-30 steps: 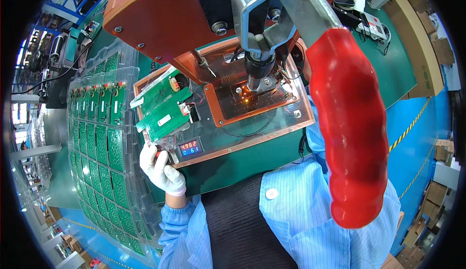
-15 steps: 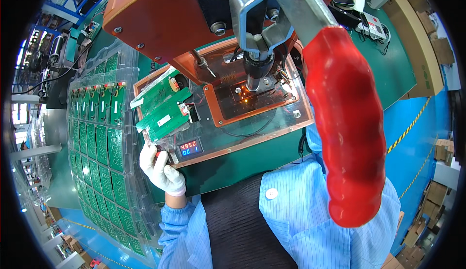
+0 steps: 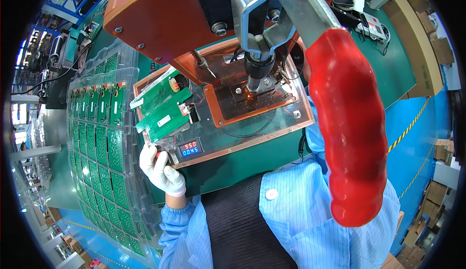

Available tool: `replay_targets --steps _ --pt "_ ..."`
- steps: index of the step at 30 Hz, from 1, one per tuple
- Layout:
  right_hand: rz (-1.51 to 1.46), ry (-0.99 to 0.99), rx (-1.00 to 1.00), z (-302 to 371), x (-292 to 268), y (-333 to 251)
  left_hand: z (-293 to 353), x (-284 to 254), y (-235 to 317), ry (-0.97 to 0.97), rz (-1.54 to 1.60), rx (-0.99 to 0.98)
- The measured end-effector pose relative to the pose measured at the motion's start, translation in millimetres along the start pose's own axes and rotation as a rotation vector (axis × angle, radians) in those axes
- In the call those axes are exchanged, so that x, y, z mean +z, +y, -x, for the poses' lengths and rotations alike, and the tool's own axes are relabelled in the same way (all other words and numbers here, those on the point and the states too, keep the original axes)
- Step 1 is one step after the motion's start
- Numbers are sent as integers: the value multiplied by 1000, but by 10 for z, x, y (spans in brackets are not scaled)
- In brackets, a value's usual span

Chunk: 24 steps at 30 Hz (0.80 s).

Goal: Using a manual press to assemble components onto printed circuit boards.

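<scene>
Green tabletop point(image 3: 242, 158), blue floor point(image 3: 403, 156), probable cartons point(image 3: 429, 205), left fingers point(image 3: 160, 162) at fixture point(image 3: 213, 134) corner

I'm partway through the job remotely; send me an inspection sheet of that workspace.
Surface: green table, carrying a clear-topped box.
Things at work: red handle in front of the box; display lit, red digits above blue; small orange light glowing near the plunger; green boards at the box's left.
Clutter: clear trays of boards left of the box; grey device at far right.
Left hand: white-gloved, fingers at the box's near-left corner.
Right hand: not clearly visible behind the handle.
Cables: thin black cable on the box; coiled cord by its right end.
Surroundings: blue floor, cardboard boxes at right.
</scene>
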State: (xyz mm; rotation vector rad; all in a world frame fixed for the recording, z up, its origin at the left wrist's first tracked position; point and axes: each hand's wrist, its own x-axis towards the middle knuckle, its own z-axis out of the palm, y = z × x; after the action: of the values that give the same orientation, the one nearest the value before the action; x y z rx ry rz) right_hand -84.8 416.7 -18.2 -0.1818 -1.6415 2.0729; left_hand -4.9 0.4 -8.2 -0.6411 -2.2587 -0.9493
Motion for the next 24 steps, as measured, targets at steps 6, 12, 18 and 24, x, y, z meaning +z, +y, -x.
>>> replay_targets --steps 6,12,18,24 --pt "-17 -1 77 -20 71 -152 -30 -57 36 26 -12 12" --pt "-17 -6 102 18 65 -152 -22 -43 37 20 -13 8" --pt "87 -78 37 62 55 -138 3 -50 34 25 -10 17" --pt "38 -97 43 51 64 -134 -1 -62 35 31 -11 13"
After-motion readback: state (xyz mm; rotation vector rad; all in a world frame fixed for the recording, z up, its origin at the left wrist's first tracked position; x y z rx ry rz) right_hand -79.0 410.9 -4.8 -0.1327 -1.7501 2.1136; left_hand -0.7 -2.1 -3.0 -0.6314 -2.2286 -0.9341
